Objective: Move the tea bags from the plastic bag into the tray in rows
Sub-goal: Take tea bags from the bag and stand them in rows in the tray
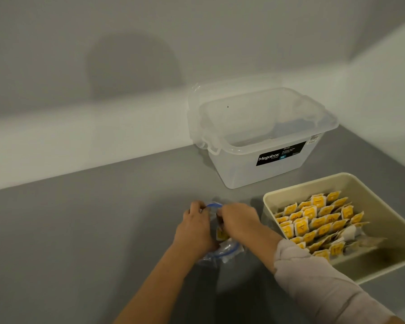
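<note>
A clear plastic bag with a blue zip rim (229,250) lies on the grey counter between my hands. My left hand (195,228) grips the bag's far rim and holds its mouth apart. My right hand (240,220) reaches into the mouth, fingers curled among the tea bags; a yellow-labelled tea bag (221,233) shows between the hands. The cream tray (288,190) to the right holds several slanted rows of yellow-labelled tea bags (313,220). What the right fingers pinch is hidden.
A clear Megabox storage box (262,164) with its lid leaning behind it stands at the back, next to the wall. The tray sits close to my right forearm, which wears a pale sleeve (313,277). White walls meet in a corner at the right.
</note>
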Tool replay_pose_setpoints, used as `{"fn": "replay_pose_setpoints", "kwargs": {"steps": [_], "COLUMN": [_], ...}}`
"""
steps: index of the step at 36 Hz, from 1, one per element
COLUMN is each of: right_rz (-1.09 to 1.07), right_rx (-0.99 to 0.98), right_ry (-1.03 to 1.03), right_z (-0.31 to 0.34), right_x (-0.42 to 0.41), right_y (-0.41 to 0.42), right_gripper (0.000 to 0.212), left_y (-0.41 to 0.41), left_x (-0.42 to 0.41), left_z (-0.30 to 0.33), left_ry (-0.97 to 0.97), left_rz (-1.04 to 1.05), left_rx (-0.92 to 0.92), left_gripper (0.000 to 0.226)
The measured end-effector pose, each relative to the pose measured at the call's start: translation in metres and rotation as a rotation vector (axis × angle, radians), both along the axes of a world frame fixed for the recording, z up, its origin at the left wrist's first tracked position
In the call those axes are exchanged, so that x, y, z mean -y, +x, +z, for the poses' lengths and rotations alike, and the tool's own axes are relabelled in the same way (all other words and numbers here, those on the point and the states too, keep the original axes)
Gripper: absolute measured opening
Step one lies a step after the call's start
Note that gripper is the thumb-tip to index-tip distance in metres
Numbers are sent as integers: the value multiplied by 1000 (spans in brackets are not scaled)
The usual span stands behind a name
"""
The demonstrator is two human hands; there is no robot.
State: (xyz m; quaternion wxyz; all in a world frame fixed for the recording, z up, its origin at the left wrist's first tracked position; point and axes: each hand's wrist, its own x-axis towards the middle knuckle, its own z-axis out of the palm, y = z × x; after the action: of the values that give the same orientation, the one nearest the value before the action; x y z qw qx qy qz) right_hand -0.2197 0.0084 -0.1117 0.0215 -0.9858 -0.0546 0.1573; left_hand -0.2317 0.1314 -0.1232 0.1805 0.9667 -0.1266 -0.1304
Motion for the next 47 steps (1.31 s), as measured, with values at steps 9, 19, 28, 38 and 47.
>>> {"fn": "replay_pose_setpoints", "kwargs": {"steps": [9,19,28,38,47], "right_rz": [-253,-342,138,266,108], "right_rx": [70,107,7,5,-70], "right_ry": [713,799,-164,-252,30], "right_z": [19,18,-11,-18,0], "right_x": [14,15,-9,-8,-5], "right_y": [4,4,-8,-7,-8], "right_gripper": [8,6,28,25,24], "left_y": [17,20,20,17,20], "left_x": [-5,-13,-16,-16,-18], "left_z": [12,15,10,6,12], "left_ry": [-288,-677,-558,-492,-536], "left_rz": [102,373,336,282,334], "left_rx": [-35,-51,-54,-100,-72], "left_gripper": [42,28,26,27,28]}}
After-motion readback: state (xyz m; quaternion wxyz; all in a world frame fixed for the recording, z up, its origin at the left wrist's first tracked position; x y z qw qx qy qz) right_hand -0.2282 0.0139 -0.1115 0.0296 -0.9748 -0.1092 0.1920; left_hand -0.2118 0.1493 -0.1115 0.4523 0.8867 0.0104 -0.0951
